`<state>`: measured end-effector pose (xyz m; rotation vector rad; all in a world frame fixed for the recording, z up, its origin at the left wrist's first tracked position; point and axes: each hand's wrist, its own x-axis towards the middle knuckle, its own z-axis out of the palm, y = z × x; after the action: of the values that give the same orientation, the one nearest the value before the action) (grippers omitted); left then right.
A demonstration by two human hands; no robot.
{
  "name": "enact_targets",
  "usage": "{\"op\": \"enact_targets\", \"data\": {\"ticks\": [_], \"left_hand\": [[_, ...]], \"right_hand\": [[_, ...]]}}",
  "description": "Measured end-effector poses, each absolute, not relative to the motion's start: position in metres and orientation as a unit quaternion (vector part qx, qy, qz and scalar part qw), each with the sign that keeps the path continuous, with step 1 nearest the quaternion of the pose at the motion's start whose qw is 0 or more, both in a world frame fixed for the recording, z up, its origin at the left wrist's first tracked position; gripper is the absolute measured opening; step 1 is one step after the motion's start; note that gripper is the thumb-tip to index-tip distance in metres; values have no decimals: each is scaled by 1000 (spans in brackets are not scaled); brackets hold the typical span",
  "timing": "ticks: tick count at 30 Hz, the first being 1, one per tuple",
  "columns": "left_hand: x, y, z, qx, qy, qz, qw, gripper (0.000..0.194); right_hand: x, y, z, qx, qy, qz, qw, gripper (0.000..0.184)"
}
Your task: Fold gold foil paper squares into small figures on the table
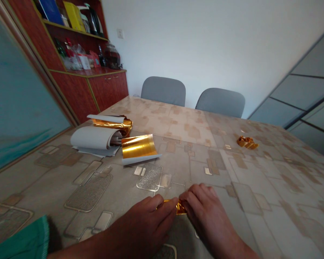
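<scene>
We've got a small gold foil strip (180, 208) pinched between our left hand (143, 225) and right hand (207, 212), both grips closed on it just above the desk (232, 230). Its long axis seems to run roughly side to side, though our fingers hide most of it. Farther up the desk on the left, a curled gold-faced sheet (138, 147) lies just beside a roll of grey paper (95, 138), and a crumpled gold wad (247, 142) sits off to the right.

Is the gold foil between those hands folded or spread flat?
Folded: the gold foil shows only as a narrow, creased strip pinched between the left hand and right hand, unlike the wider gold sheet lying nearby.
</scene>
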<state>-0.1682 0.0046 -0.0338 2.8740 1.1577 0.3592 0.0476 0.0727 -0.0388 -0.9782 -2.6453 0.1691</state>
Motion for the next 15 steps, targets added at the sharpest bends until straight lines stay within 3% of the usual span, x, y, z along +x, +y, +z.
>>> {"op": "enact_targets", "data": {"ticks": [9,15], "left_hand": [[-170,2,-32,923,369,108,24,55],[-171,2,-37,921,375,103,3,52]], "right_hand": [[41,67,-41,-360,-920,89,123,12],[44,65,-36,-363,-912,122,146,16]]}}
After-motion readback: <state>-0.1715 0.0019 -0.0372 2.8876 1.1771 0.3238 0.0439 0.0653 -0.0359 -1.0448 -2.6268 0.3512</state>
